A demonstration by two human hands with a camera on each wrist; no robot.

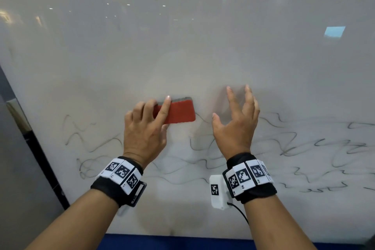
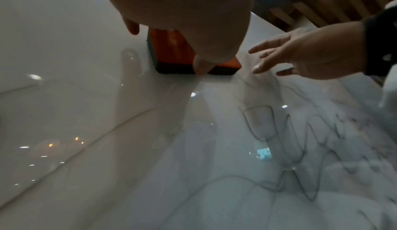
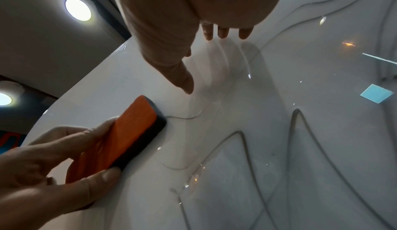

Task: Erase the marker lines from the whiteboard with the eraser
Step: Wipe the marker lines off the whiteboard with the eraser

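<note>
orange eraser (image 1: 178,112), one; left hand (image 1: 145,130) holds.

The whiteboard (image 1: 182,46) carries grey marker lines (image 1: 284,148) across its lower half (the upper part is wiped, only glare there), and the eraser (image 1: 178,112) sits pressed flat against it.

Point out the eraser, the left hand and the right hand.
eraser (image 1: 179,112): head view, on its orange back, right of the fingers.
left hand (image 1: 145,134): head view, on the back of the hand gripping the eraser.
right hand (image 1: 236,126): head view, on the back of the hand, fingers spread.
</note>
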